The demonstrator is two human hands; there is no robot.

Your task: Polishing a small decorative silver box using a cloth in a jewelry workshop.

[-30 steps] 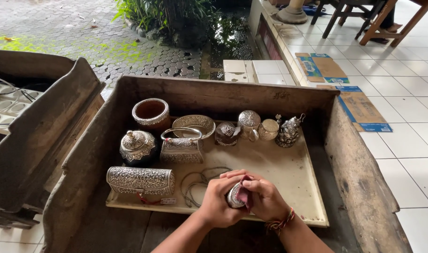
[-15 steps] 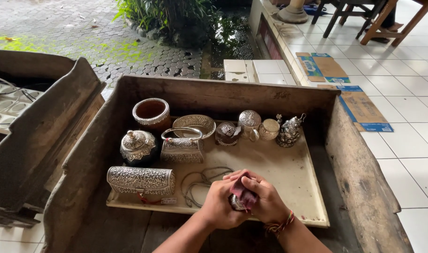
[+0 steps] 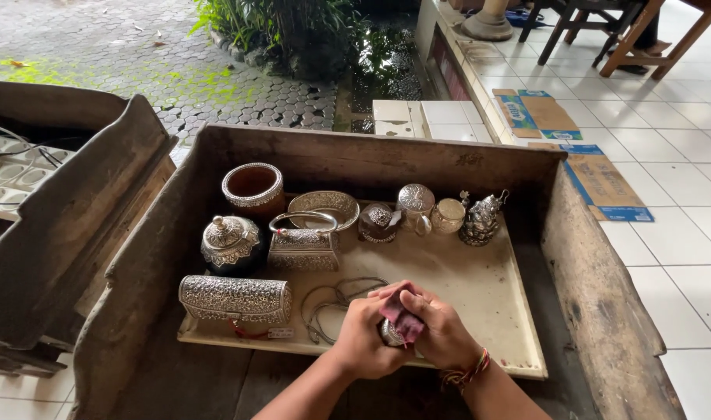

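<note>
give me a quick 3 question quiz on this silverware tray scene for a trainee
1. True or false: both hands are closed around one small silver piece and a pink cloth.
2. Which item lies at the tray's near left corner? A) a long cylindrical embossed silver box B) a teapot C) a plain glass jar
3. Fill in: the tray sits inside a weathered ______ trough.

Key
1. True: the left hand and right hand meet over the small silver piece, with the pink cloth between them.
2. A: the cylindrical silver box lies at the near left of the tray.
3. Wooden: the wooden trough surrounds the tray.
</note>
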